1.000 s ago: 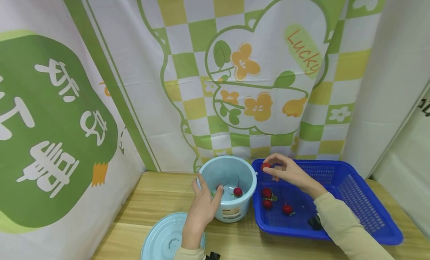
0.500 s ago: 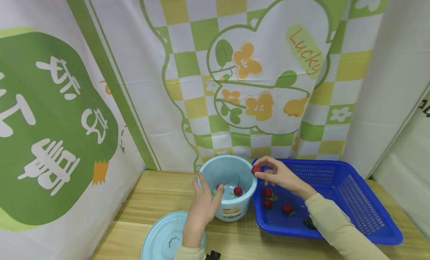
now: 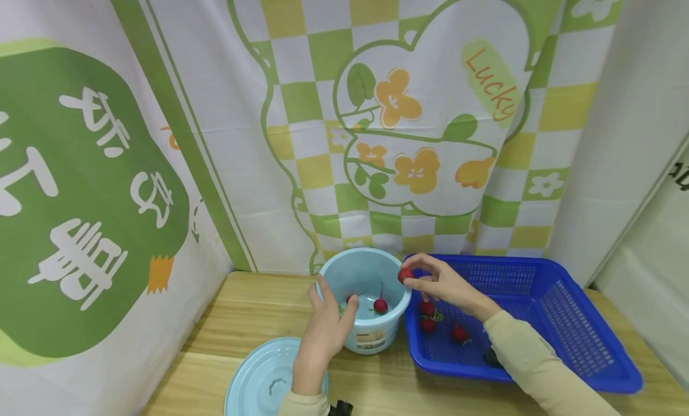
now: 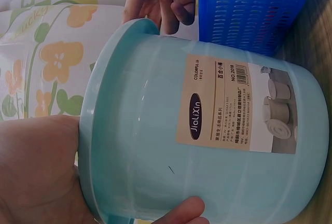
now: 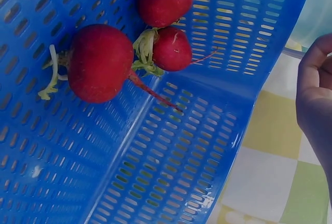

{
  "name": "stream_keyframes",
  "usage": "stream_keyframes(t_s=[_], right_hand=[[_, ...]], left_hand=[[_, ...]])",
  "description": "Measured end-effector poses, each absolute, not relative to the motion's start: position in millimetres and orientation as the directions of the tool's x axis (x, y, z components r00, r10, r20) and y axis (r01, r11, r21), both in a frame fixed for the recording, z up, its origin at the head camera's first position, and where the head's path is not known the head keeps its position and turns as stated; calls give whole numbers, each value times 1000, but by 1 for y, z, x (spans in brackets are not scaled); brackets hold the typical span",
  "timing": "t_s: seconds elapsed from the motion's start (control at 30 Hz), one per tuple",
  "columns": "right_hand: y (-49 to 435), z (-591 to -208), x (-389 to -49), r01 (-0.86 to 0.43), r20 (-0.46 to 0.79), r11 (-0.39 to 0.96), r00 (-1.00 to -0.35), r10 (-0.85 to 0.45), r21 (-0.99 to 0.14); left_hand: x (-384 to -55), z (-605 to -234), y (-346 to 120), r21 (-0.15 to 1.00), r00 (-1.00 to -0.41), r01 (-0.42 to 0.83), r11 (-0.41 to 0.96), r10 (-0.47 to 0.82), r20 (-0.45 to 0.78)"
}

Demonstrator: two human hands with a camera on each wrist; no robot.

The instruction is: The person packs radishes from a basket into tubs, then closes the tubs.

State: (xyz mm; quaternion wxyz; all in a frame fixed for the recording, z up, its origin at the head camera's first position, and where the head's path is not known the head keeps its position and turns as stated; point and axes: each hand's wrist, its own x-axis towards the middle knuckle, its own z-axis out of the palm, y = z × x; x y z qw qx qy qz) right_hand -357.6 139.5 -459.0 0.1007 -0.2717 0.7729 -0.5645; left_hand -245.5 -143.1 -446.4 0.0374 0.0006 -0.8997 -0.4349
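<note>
In the head view my right hand (image 3: 449, 287) pinches a red radish (image 3: 406, 275) between thumb and fingers, at the right rim of a light blue bucket (image 3: 371, 329). My left hand (image 3: 325, 326) grips the bucket's near-left rim; the left wrist view shows its fingers (image 4: 181, 211) against the labelled wall. Inside the bucket lies a radish (image 3: 380, 306) with a thin root, and another red one (image 3: 350, 299) is partly hidden by the left thumb. Several radishes (image 5: 101, 63) with short green stems lie in the blue basket (image 5: 155, 162), below my right forearm.
The bucket's round blue lid (image 3: 264, 377) lies on the wooden table (image 3: 215, 320), left of the left forearm. The basket (image 3: 581, 320) stands right beside the bucket. A printed curtain (image 3: 301, 183) hangs close behind both.
My right hand has moved left with the radish, from above the basket's left part to the bucket's right rim. The left hand keeps its grip on the bucket.
</note>
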Motion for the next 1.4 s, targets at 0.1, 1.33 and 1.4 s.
stream_keyframes(t_s=[0.1, 1.33, 1.4], right_hand=[[139, -460, -359, -323, 161, 213, -820, -549, -922], [123, -461, -354, -499, 234, 311, -759, -607, -809], [124, -461, -354, -516, 238, 313, -745, -623, -798]], left_hand=[[-246, -447, -143, 781, -997, 30, 623, -36, 67], [-249, -450, -143, 769, -996, 26, 639, -45, 71], [-249, -450, -142, 772, -997, 25, 635, -44, 69]])
